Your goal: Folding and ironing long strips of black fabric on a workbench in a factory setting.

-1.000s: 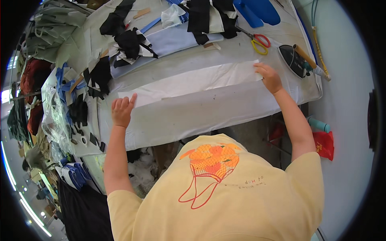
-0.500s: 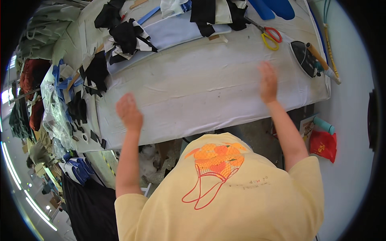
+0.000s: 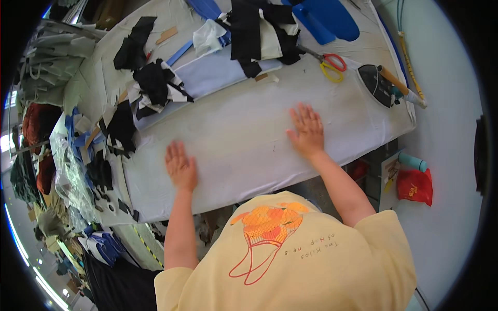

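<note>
Contents of a red bag (image 3: pixel 415 187) at right are hidden, with white cloth (image 3: pixel 241 137) beneath left hand (image 3: pixel 182 168) and right hand (image 3: pixel 308 132), fingers slightly parted.

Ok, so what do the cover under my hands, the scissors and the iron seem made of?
Cover: probably cloth, matt off-white, as it creases along its front edge.
Scissors: likely plastic handles, solid red and yellow; the slim grey blades look metal.
Iron: its smooth dark body seems metal; the rounded tan handle could be wood or plastic.

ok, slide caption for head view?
Left hand and right hand, palms down, over cloth-covered table; scissors and iron at right.
</note>
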Demonstrator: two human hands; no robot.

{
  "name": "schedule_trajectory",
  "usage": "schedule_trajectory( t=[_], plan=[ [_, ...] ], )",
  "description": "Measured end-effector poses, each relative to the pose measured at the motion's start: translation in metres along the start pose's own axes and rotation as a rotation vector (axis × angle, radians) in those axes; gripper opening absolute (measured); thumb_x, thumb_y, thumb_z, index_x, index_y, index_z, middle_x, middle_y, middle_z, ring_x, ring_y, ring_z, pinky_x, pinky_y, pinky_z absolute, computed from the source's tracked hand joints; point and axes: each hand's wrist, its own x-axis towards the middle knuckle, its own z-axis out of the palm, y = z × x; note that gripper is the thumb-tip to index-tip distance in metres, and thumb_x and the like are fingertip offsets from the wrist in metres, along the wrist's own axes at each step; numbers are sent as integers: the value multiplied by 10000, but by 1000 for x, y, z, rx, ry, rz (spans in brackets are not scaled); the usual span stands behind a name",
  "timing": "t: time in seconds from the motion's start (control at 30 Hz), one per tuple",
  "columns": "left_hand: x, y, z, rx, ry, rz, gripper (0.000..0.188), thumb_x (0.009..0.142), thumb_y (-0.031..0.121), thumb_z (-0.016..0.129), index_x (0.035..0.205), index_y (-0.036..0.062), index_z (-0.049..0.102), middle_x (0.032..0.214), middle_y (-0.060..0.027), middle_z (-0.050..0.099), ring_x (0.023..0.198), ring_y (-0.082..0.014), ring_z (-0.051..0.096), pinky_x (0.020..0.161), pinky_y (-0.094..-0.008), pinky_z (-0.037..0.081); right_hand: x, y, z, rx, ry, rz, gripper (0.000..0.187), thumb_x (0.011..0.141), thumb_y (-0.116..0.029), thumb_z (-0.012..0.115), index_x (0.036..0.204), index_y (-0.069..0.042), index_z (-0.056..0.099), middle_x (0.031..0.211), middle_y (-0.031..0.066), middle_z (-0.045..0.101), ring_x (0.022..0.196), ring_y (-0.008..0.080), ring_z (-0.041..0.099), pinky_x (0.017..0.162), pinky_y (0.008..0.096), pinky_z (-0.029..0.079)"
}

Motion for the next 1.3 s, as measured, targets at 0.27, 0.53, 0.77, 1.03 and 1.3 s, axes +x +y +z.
schedule_trajectory(
  t=[0.27,0.53,0.77,1.03,1.3],
  plan=[
    [-7,-31,-2,94,-11,-116,627,911,340,462,1490,185,278,1570,-48,194,1446,-270,161,1163,-459,104,-9,80,-17,-67,71,97,640,880,-379,553,1459,-209,339,1518,75,307,1386,312,293,1108,470,251],
    [-8,-31,-4,151,6,-184,557,982,306,371,1501,152,239,1567,-102,183,1445,-278,162,1148,-478,136,-4,127,-37,76,204,205,504,859,-159,597,1346,-128,476,1418,108,441,1306,308,415,1047,399,364],
    [4,98,-6,-125,56,312,409,830,26,518,1226,109,579,1336,-92,525,1262,-276,459,1092,-450,291,-11,114,-55,239,24,-350,265,797,-81,652,1062,-69,652,1120,55,631,1045,252,595,851,366,482],
    [38,241,4,-403,-58,533,350,787,45,611,1129,118,620,1217,-23,584,1115,-259,535,930,-394,433,5,133,-40,111,91,-582,214,778,-126,613,990,-111,639,1030,8,619,954,187,595,753,329,482],
    [53,292,10,-529,-116,435,322,771,135,707,1079,116,615,1097,-66,597,1043,-280,549,894,-396,432,7,126,-36,421,124,-364,209,704,-28,712,896,-78,647,966,44,627,899,247,596,774,354,485]
  ],
)
